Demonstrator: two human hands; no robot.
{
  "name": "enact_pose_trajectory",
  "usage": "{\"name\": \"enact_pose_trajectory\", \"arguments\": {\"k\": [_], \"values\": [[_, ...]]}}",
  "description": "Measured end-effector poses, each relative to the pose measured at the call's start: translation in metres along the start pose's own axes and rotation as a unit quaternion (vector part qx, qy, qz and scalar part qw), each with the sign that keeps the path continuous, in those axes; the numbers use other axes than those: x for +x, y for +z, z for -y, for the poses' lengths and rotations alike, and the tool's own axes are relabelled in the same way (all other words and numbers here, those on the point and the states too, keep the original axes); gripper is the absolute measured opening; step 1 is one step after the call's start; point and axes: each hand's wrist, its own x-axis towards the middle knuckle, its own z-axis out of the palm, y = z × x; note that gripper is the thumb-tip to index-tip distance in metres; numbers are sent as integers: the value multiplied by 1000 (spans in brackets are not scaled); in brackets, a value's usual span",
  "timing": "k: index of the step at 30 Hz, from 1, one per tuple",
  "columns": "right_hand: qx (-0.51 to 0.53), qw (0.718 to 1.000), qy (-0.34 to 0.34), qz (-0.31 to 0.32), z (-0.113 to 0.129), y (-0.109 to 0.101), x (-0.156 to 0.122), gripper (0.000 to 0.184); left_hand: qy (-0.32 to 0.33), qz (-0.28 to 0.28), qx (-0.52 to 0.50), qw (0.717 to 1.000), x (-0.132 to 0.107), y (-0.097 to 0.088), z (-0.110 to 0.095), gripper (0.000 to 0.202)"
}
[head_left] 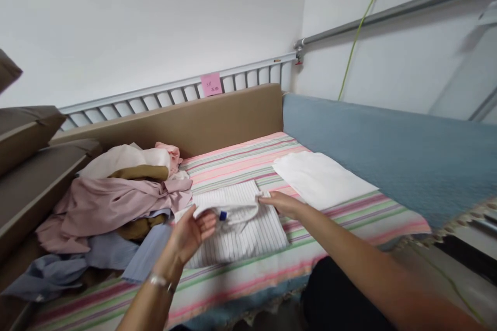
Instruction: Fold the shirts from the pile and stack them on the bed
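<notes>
A white shirt with thin dark stripes (pixel 248 243) lies partly folded in front of me, with a dark blue label inside its raised collar. My left hand (pixel 194 235), palm turned up and fingers curled, has the left end of the collar between thumb and fingers. At the collar's other end, my right hand (pixel 280 202) pinches the fabric, palm down. Beneath the shirt is a striped cloth (pixel 233 292) in pink, green and white. A folded white garment (pixel 324 178) rests on this cloth, beyond my right hand.
To the left is a heap of loose clothes (pixel 116 207) in pink, white, olive and blue. Brown cushions (pixel 34 181) stack beside it. A brown backrest (pixel 233 119) and a blue-covered side (pixel 380 150) border the surface, with a radiator (pixel 174 94) behind.
</notes>
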Motion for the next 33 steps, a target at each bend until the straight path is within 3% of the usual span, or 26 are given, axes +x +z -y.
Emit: {"name": "enact_pose_trajectory", "arguments": {"k": [1, 3, 5, 7, 8, 9, 11, 14, 16, 22, 26, 30, 33], "values": [[11, 999, 14, -30, -8, 0, 15, 33, 27, -2, 23, 999, 22, 0, 1, 38], [10, 996, 23, -86, -27, 1, 38, 31, 98, -55, 79, 991, 56, -9, 15, 39], [0, 993, 21, -118, -45, 1, 50, 30, 202, -122, 196, 952, 74, -26, 39, 36], [-15, 990, 8, -139, -58, -2, 53, 31, 311, -141, 348, 873, 78, -45, 65, 40], [-27, 988, 0, -149, -62, -4, 53, 31, 357, -141, 432, 817, 77, -53, 78, 42], [-42, 986, -9, -161, -65, -5, 52, 30, 385, -138, 507, 759, 74, -60, 90, 43], [-79, 979, -22, -188, -69, -7, 50, 29, 389, -140, 614, 673, 68, -69, 112, 43], [-132, 968, -38, -209, -72, -5, 51, 30, 362, -165, 704, 588, 61, -73, 133, 43], [-164, 963, -46, -210, -72, -1, 54, 31, 356, -189, 722, 562, 59, -73, 135, 44], [-270, 930, -51, -246, -63, 9, 56, 16, 350, -242, 710, 561, 77, -72, 94, 50], [-321, 899, -24, -296, -61, 17, 57, 19, 311, -208, 729, 574, 100, -72, 94, 50], [-318, 891, -6, -324, -62, 14, 58, 15, 273, -212, 692, 634, 114, -83, 109, 53], [-280, 905, 7, -321, -64, 5, 53, 26, 307, -212, 592, 715, 116, -99, 106, 63]]}}
